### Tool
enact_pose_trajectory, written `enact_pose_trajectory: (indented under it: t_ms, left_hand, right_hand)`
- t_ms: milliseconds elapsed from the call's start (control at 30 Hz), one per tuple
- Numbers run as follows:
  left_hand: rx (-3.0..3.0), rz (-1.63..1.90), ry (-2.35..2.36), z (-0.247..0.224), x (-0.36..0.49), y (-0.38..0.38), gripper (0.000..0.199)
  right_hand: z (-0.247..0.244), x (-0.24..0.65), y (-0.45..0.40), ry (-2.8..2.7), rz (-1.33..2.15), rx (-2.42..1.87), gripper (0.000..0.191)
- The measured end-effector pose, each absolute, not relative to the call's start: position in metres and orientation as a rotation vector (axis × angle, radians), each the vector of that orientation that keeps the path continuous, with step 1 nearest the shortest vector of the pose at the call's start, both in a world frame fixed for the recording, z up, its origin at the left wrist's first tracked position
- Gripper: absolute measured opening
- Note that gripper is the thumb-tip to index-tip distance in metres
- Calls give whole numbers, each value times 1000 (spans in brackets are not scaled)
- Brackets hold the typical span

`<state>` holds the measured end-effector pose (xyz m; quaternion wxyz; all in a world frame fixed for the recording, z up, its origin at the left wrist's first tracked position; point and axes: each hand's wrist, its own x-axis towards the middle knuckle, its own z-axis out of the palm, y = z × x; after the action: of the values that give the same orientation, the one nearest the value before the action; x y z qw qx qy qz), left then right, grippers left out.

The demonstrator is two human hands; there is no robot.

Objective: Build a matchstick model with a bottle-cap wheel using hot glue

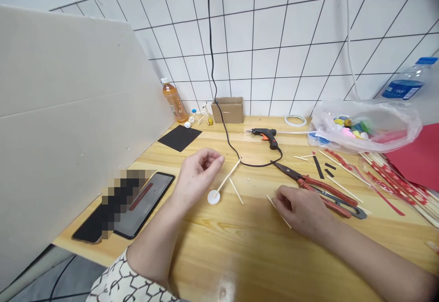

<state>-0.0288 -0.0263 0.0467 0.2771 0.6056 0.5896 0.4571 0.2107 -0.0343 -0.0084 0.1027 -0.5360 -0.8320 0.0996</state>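
Left hand (197, 178) pinched a wooden stick frame (228, 179) bearing a white disc (213, 197); right hand (300, 211) gripped a short stick (278, 209), red-handled pliers (329, 191) at two o'clock.

Glue gun (264, 133) lay behind pliers (318, 190) on tabletop (247, 256); phones (144, 206) left, plastic bag (363, 126) right, cardboard box (228, 110) back against tiled wall (260, 64).

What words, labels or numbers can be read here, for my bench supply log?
Orange drink bottle: label lettering too blurred to read.
Water bottle: blue label with a white ring-like sign; no words legible.
Phone: nothing legible on its screen.
No text can be quoted.
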Motion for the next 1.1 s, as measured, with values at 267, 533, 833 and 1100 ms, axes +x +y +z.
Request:
enact_pose_trajectory:
  t_ms: [267, 533, 833, 1100]
  left_hand:
    - [1781, 808, 1655, 46, -47, -22, 40]
    - [1763, 696, 1634, 40, -51, -20, 46]
    - [1762, 615, 1559, 32, -52, -18, 41]
    - [1733, 581, 1489, 28, -52, -17, 36]
  right_hand:
    - [16, 197, -14, -2393, 401, -1606, 16]
    - [27, 165, 37, -2311, 579, -1540, 5]
    - [-2, 147, 62, -2188, 617, -1428, 17]
    - [-21, 143, 60, -2220, 559, -1263, 23]
